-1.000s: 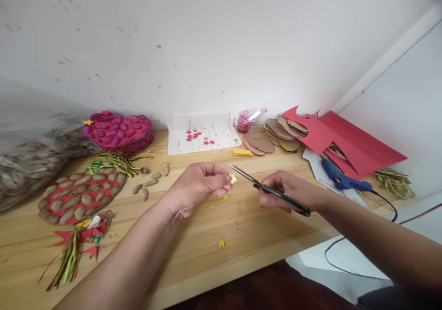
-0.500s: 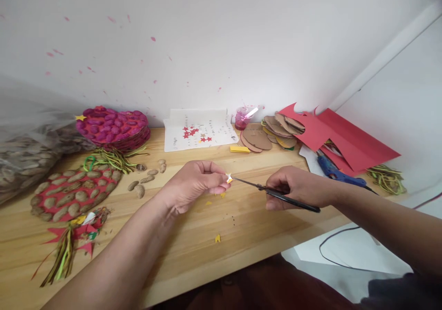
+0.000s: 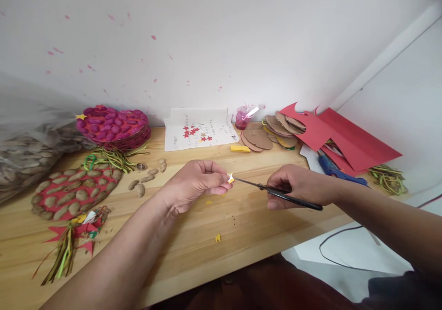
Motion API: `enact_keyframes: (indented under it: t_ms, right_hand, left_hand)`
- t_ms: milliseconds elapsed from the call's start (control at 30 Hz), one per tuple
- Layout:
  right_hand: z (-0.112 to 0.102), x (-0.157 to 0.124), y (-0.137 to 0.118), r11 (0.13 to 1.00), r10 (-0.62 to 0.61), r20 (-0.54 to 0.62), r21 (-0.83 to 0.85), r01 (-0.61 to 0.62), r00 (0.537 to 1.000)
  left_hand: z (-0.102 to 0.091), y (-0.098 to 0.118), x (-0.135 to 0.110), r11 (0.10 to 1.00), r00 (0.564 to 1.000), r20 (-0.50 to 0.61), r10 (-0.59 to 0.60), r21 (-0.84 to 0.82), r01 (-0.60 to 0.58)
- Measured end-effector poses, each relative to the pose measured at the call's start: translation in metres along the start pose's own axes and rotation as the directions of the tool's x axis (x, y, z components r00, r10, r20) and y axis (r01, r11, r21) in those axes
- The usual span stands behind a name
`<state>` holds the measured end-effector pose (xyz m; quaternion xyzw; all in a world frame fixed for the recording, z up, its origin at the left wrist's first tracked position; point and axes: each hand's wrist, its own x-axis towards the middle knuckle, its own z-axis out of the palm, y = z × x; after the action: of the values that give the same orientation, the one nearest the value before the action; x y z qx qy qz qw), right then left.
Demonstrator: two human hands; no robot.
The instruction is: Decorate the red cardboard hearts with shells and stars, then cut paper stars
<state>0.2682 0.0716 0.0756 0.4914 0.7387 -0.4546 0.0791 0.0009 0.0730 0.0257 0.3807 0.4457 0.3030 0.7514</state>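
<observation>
Between the thumb and fingers of my left hand [image 3: 198, 183] is a tiny white-and-yellow piece of paper [image 3: 230, 178], partly cut to points. My right hand [image 3: 299, 188] is closed around black-handled scissors [image 3: 276, 192]. Their blades point left, with the tips at or very near the paper's edge; whether they touch it I cannot tell. Beneath my hands, small yellow paper scraps [image 3: 218, 238] lie on the wooden table [image 3: 262, 245].
Red stars [image 3: 191, 131] rest on a white sheet [image 3: 172, 139] at the back. Cardboard discs [image 3: 257, 139], red paper [image 3: 362, 139] and a blue glue gun [image 3: 340, 174] lie right. Peanut-covered pieces [image 3: 81, 195], a pink peanut stack [image 3: 113, 125] and a plastic bag [image 3: 24, 158] are left.
Hardly anything differs. Both hands appear shifted a few pixels to the right, with the paper and the scissors still in them.
</observation>
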Motion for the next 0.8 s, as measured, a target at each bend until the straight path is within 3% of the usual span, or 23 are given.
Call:
enact_keyframes:
  t_ms: [800]
  right_hand:
    - [0.0014,-0.0006,0.0,0.992,0.065,-0.056,-0.106,-0.071,0.996]
  left_hand:
    - [0.0007,0.0006,0.0002,0.998,1.0,-0.007,-0.007,0.062,0.007]
